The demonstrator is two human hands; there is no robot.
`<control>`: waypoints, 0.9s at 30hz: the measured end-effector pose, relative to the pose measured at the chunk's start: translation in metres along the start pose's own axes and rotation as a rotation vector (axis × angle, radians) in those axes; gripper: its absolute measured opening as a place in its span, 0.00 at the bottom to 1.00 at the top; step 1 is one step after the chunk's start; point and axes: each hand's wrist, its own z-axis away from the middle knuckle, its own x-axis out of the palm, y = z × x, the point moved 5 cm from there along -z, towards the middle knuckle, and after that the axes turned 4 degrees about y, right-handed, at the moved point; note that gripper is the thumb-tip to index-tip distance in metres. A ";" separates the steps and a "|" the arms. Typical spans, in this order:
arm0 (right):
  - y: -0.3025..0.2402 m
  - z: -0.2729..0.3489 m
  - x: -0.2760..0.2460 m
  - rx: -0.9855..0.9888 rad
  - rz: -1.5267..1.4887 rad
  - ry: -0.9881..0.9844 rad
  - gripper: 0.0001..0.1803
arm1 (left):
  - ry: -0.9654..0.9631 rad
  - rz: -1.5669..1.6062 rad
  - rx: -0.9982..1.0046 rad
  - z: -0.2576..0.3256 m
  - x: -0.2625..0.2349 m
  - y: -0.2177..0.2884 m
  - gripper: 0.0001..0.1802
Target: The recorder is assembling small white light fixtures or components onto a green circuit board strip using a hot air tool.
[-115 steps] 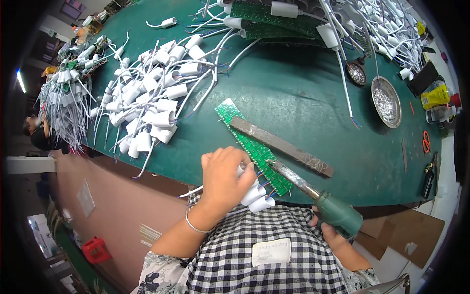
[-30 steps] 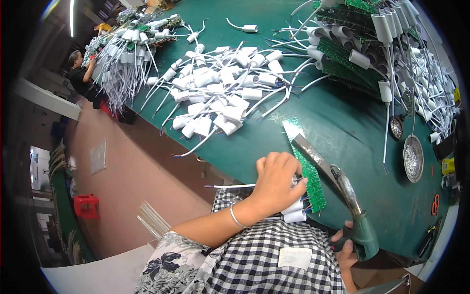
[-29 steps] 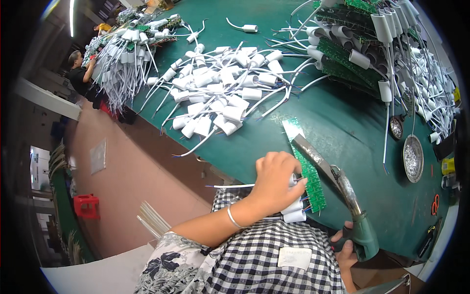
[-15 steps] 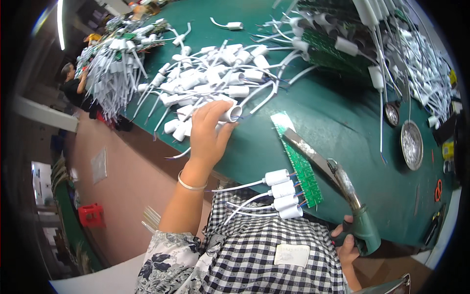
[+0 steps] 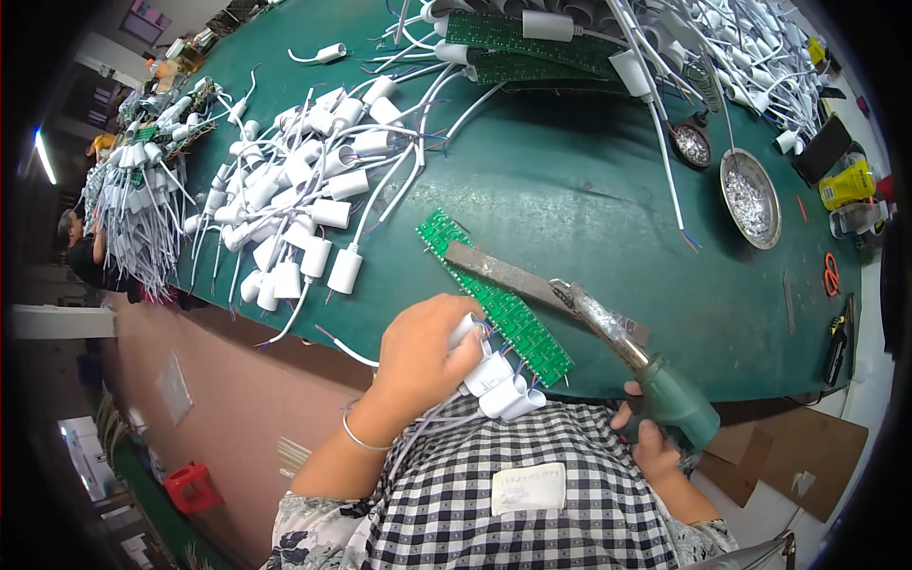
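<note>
Gripping a white cylindrical component [image 5: 467, 334], the left hand [image 5: 418, 356] has its fingers curled closed around the part at the near edge of the green worktable [image 5: 570, 190]. Thin wires run from that part down toward the person's checked shirt [image 5: 513, 494]. Just beside the hand, toward the body, three more white cylinders [image 5: 503, 389] lie in a row, touching one another, at the end of the green circuit board strip [image 5: 494, 299]. The strip lies flat on the table, angled from upper left to lower right.

The right hand [image 5: 651, 442] is wrapped shut around the green handle of a soldering iron [image 5: 632, 356]. The iron's metal shaft points up and left; its tip sits over a grey metal bar [image 5: 513, 275] that lies along the far side of the strip, touching it. Whether the tip contacts the strip cannot be told.

Farther left on the table lies a loose heap of white wired cylinders [image 5: 304, 209], well apart from both hands. At the far edge rest more green boards [image 5: 532, 43] with wired parts. To the right stand a round metal dish [image 5: 750, 198] and a smaller ladle [image 5: 691, 144], both holding grey granular material.
</note>
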 end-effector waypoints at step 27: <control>-0.014 -0.009 0.012 0.034 -0.015 0.009 0.27 | 0.085 0.136 0.097 -0.013 -0.016 -0.010 0.04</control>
